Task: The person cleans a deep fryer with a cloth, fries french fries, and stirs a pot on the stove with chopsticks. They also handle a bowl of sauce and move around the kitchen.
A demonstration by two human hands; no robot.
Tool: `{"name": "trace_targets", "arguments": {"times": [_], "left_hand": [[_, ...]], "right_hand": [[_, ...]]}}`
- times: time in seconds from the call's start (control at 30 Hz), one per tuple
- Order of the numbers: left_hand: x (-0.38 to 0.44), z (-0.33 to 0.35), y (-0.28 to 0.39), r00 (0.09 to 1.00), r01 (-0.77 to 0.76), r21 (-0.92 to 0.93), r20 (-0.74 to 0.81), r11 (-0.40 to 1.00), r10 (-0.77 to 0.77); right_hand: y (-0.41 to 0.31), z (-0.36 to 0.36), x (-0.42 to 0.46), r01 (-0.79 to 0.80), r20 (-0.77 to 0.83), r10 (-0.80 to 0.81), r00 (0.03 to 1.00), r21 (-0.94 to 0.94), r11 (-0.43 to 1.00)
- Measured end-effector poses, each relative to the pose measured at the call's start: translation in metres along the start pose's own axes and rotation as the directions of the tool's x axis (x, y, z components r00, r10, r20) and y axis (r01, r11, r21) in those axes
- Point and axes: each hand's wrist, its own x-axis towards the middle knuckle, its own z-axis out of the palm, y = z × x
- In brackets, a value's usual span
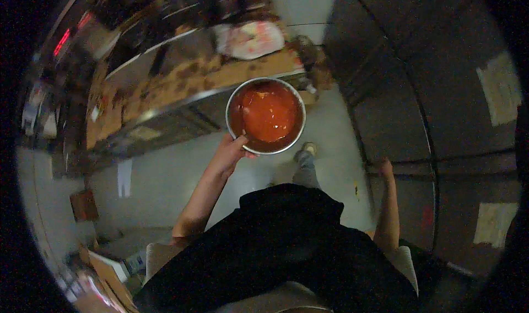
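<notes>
A round metal bowl (235,114) is held out in front of my body by my left hand (239,147). My thumb hooks over its near-left rim while the fingers go underneath, partly hidden. Inside lies an orange-red liquid (268,112), perhaps a sauce, with a few bright glints on its surface. My right hand (386,167) hangs low on my right, close to a large dark panelled surface (396,119). It is small and blurred, so its fingers cannot be made out, nor whether it touches that surface.
A stained counter (244,71) with a metal edge runs along the left, carrying a white and red bag (260,40) and dark equipment (173,48). Pale floor (182,176) lies below, with my shoe (310,148) on it. Cardboard (109,276) leans at the lower left.
</notes>
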Motion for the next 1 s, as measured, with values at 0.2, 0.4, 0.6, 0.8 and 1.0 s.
{"name": "trace_targets", "arguments": {"times": [0.2,0.4,0.6,0.8,1.0], "left_hand": [[0.074,0.11,0.019,0.977,-0.005,-0.063,0.213,0.998,0.019],[0.111,0.195,0.015,0.998,0.014,-0.103,0.065,0.995,-0.007],[0.141,0.23,0.043,0.996,0.084,0.011,-0.011,0.996,-0.084],[0.168,0.238,0.041,0.992,0.125,0.084,-0.003,0.989,-0.125],[0.188,0.253,0.055,0.978,0.201,0.078,0.043,0.976,-0.205]], "right_hand": [[0.027,-0.002,0.06,0.353,-0.483,-0.277,0.831,0.072,0.933],[-0.095,-0.057,0.139,0.128,-0.292,-0.039,0.956,0.29,0.948],[-0.155,-0.092,0.241,0.134,-0.174,-0.042,0.984,0.56,0.817],[-0.15,-0.058,0.371,0.329,-0.533,0.094,0.841,0.642,0.692],[-0.152,-0.044,0.422,0.421,-0.58,0.093,0.809,0.682,0.598]]}}
